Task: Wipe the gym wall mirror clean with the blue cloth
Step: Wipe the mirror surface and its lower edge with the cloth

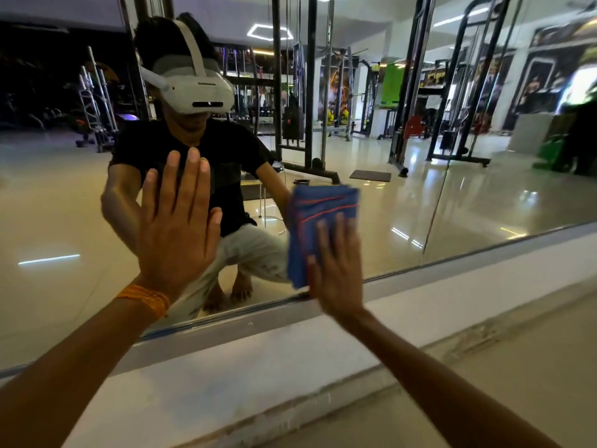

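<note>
A: Views held?
B: One: head-worn, wide-angle, facing forward and slightly down at the wall mirror, low near its bottom edge.
A: Range?
B: Close. Left hand and right hand reach the glass from the frame's bottom.
A: Camera visible?
B: Yes, headset reflected, upper left.

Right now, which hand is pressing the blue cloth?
The right hand, flat on the blue cloth low on the mirror. The left hand, with the orange wristband, presses the mirror bare.
</note>
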A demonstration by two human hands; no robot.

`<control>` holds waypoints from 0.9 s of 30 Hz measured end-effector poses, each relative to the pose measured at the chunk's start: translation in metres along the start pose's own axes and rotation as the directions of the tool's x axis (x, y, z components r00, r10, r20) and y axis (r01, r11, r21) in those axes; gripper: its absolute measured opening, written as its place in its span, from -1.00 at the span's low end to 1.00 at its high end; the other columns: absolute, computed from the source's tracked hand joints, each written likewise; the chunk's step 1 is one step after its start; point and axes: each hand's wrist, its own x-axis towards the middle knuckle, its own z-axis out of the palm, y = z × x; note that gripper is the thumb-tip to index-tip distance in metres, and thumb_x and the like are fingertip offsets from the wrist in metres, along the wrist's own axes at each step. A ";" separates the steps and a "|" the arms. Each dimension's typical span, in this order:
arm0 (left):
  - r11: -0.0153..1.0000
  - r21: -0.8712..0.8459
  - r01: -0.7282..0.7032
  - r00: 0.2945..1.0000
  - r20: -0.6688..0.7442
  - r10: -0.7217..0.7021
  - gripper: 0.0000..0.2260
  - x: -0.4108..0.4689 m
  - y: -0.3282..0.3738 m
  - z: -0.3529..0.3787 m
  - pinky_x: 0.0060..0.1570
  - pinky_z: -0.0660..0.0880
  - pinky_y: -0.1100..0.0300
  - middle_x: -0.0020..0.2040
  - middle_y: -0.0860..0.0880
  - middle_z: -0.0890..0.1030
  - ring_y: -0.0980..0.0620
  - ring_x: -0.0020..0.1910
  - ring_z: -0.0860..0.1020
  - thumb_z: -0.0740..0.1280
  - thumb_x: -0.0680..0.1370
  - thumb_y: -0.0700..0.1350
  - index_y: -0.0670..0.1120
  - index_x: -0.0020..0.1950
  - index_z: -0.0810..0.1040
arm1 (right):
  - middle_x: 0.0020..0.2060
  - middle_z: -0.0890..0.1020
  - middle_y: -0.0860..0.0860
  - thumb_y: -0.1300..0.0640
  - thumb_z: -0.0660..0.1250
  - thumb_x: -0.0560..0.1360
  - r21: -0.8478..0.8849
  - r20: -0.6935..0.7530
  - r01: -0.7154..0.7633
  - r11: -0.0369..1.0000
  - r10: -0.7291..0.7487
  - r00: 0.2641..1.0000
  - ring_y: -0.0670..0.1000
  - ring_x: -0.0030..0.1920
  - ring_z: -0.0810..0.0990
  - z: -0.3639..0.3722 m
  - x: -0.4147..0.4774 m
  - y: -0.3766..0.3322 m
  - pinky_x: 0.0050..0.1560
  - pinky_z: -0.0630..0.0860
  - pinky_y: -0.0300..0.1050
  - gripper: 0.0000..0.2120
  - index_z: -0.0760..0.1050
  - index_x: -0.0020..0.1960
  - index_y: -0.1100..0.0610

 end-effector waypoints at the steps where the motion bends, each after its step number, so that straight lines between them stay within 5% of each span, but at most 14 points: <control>1: 1.000 -0.005 0.008 1.000 -0.006 -0.008 -0.42 0.000 0.002 0.001 0.63 -0.15 -0.11 0.68 -0.20 0.06 -0.16 0.67 -0.06 0.09 0.74 0.02 -0.21 0.68 0.04 | 0.67 -0.03 0.20 -0.18 -0.08 0.74 0.016 -0.068 -0.161 0.987 0.161 0.985 0.21 0.68 -0.09 -0.006 0.008 0.026 0.65 -0.06 0.23 -0.36 0.00 0.68 0.16; 3: 1.000 -0.005 0.021 1.000 -0.001 -0.021 -0.43 0.000 0.004 0.003 0.63 -0.15 -0.11 0.68 -0.20 0.07 -0.19 0.66 -0.01 0.08 0.74 0.02 -0.21 0.68 0.04 | 0.66 0.00 0.24 -0.29 -0.16 0.69 0.141 -0.180 -0.555 0.820 0.573 0.800 0.25 0.67 -0.04 -0.019 0.025 0.071 0.61 0.04 0.31 -0.25 -0.01 0.68 0.21; 5: 1.000 0.014 0.020 1.000 0.005 -0.020 -0.43 -0.002 0.005 0.003 0.63 -0.15 -0.13 0.68 -0.21 0.04 -0.22 0.66 0.00 0.08 0.74 0.01 -0.22 0.68 0.02 | 0.67 -0.05 0.21 -0.31 -0.17 0.65 0.261 -0.128 -0.714 0.650 0.756 0.641 0.25 0.67 -0.08 -0.020 0.032 0.077 0.60 0.02 0.33 -0.23 -0.07 0.69 0.16; 8: 0.999 -0.019 0.050 0.998 0.030 -0.049 -0.41 -0.001 0.008 0.003 0.62 -0.12 -0.20 0.68 -0.22 0.03 -0.22 0.66 -0.03 0.07 0.73 0.00 -0.23 0.68 0.00 | 0.68 -0.15 0.09 -0.16 -0.03 0.71 0.298 -0.057 -0.540 0.787 0.579 0.813 0.19 0.67 -0.19 -0.004 0.004 0.013 0.64 -0.11 0.32 -0.36 -0.13 0.69 0.02; 11: 0.996 -0.090 0.008 0.998 0.061 -0.002 -0.42 0.002 0.032 0.001 0.61 -0.09 -0.25 0.68 -0.25 0.04 -0.23 0.66 0.00 0.06 0.73 0.01 -0.24 0.68 0.03 | 0.69 -0.08 0.01 -0.07 0.08 0.71 0.359 -0.004 -0.292 0.886 0.314 0.949 0.15 0.68 -0.14 0.011 -0.028 -0.037 0.66 -0.13 0.19 -0.47 0.07 0.64 -0.03; 14: 0.982 -0.103 -0.156 0.982 0.092 0.165 -0.44 0.017 0.048 0.004 0.61 -0.02 -0.26 0.68 -0.23 0.05 -0.23 0.66 0.03 -0.01 0.74 0.03 -0.22 0.68 0.03 | 0.69 0.00 -0.01 -0.18 0.13 0.68 0.421 -0.086 -0.359 0.833 0.431 0.898 0.12 0.69 -0.10 0.000 0.004 -0.020 0.65 -0.07 0.24 -0.46 0.10 0.60 -0.11; 18: 0.994 -0.042 -0.105 0.992 0.069 0.107 -0.43 0.033 0.051 0.009 0.63 -0.11 -0.18 0.68 -0.21 0.06 -0.21 0.67 0.03 0.05 0.73 0.02 -0.20 0.68 0.02 | 0.67 0.05 0.18 -0.41 -0.18 0.64 0.315 -0.262 -0.609 0.728 0.684 0.681 0.29 0.66 -0.05 -0.024 0.077 0.061 0.61 -0.05 0.37 -0.19 0.02 0.68 0.12; 20: 0.993 0.001 -0.120 0.990 0.079 0.119 -0.41 0.030 0.052 0.013 0.63 -0.10 -0.18 0.68 -0.21 0.06 -0.20 0.67 0.03 0.07 0.73 0.03 -0.21 0.68 0.02 | 0.67 0.05 0.20 -0.39 -0.28 0.64 0.306 -0.287 -0.630 0.714 0.700 0.654 0.33 0.65 -0.04 -0.019 0.084 0.069 0.62 -0.10 0.33 -0.22 -0.01 0.68 0.08; 24: 0.993 0.055 -0.107 0.989 0.110 0.101 -0.41 0.026 0.052 0.016 0.63 -0.14 -0.16 0.69 -0.20 0.01 -0.17 0.67 -0.06 0.05 0.74 0.05 -0.20 0.69 -0.02 | 0.68 -0.08 0.10 -0.13 -0.02 0.73 0.159 -0.172 -0.329 0.931 0.354 0.919 0.31 0.66 -0.07 0.025 0.008 -0.013 0.63 -0.20 0.27 -0.43 -0.06 0.68 -0.02; 27: 0.993 0.034 -0.111 0.987 0.125 0.106 -0.41 0.026 0.050 0.016 0.62 -0.08 -0.21 0.69 -0.20 0.00 -0.14 0.68 -0.12 0.04 0.75 0.05 -0.20 0.69 -0.03 | 0.69 -0.11 0.02 -0.10 0.05 0.73 0.109 -0.041 0.003 0.994 0.002 0.999 0.28 0.67 -0.07 0.032 -0.026 -0.016 0.63 -0.13 0.28 -0.44 -0.01 0.67 -0.06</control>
